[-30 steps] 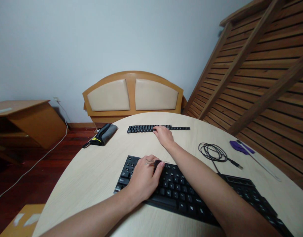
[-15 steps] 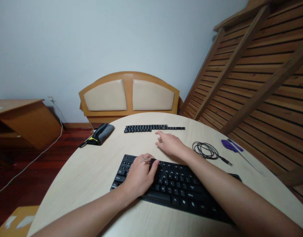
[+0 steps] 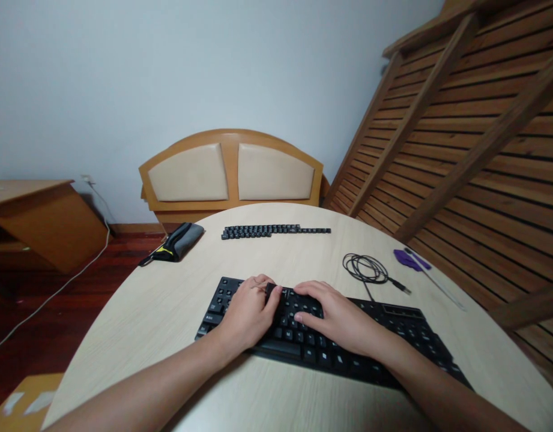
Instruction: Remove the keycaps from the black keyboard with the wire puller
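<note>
A black keyboard [image 3: 276,348] lies slantwise on the round table, with several of its keys lacking caps. My left hand [image 3: 249,312] rests over its left part, fingers closed on what looks like a wire keycap puller [image 3: 271,288] with a dark handle and thin wires; much of it is hidden. On the keyboard's middle, just right of the left hand, is my right hand [image 3: 334,315], thumb and index finger apart and nothing visible between them. Farther back, removed black keycaps [image 3: 262,230] stand in neat rows.
A coiled black cable [image 3: 366,268] lies behind the keyboard. To the right are a purple cloth [image 3: 406,260] and a thin brush [image 3: 438,282]. A grey and black pouch [image 3: 181,241] sits at the table's left edge. A headboard [image 3: 231,174] stands behind the table [image 3: 145,336].
My right hand has come back from near the keycap rows to the keyboard, beside the left hand. My left hand stays in place on the keyboard. The view has shifted slightly.
</note>
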### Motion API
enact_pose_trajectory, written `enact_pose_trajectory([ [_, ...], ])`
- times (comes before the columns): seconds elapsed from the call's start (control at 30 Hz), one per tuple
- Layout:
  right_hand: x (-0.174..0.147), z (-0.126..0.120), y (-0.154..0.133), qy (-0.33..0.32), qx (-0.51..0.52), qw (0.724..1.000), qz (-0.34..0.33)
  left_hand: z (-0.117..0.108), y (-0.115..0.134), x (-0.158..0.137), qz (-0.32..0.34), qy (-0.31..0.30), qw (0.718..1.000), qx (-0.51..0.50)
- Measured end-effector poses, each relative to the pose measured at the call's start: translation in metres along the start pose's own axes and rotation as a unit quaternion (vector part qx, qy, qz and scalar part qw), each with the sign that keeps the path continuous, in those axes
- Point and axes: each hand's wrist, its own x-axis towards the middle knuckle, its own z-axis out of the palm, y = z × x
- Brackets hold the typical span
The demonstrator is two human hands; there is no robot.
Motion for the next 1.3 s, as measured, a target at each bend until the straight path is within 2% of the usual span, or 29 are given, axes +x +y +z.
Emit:
enact_pose_trajectory([
  [0.23, -0.002, 0.011, 0.001, 0.030, 0.014, 0.999, 0.008, -0.008, 0.012, -0.004, 0.011, -0.006, 1.000, -0.001],
  [0.67, -0.009, 0.013, -0.007, 0.019, -0.110, 0.992, -0.060, 0.001, 0.008, -0.006, 0.018, -0.032, 0.999, -0.006],
  [0.9, -0.014, 0.019, -0.006, 0.072, -0.147, 0.983, -0.080, -0.001, 0.009, -0.006, 0.030, -0.039, 0.999, -0.018],
  [1.1, -0.013, 0.019, -0.005, 0.097, -0.138, 0.981, -0.094, -0.005, 0.014, -0.007, 0.047, -0.040, 0.997, -0.046],
  [1.3, -0.013, 0.019, -0.005, 0.102, -0.124, 0.983, -0.093, -0.004, 0.012, -0.008, 0.053, -0.049, 0.997, -0.031],
])
